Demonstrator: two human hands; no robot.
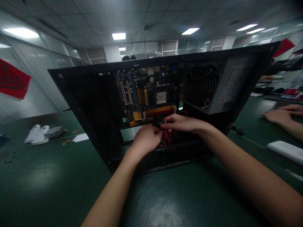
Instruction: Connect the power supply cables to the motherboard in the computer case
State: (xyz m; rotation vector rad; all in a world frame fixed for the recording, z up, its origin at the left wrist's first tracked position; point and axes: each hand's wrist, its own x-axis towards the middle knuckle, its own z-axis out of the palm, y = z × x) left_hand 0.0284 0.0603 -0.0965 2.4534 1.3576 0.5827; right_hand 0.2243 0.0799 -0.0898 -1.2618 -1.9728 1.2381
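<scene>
Left hand (146,137) and right hand (182,123) fingers grip the cable bundle (166,137) at frame centre, under the motherboard (146,94); I judge a skewed tug could bend pins or fray wires.

Your head camera sits close in front of the open computer case (90,104), facing forward and slightly down into it, with ceiling (151,15) above it and green table (47,179) below.

Both hands, left (146,138) and right (182,123), pinched the red-and-black wire bundle (165,136) inside the open black metal PC case (94,104), below the blue motherboard (146,94).
</scene>
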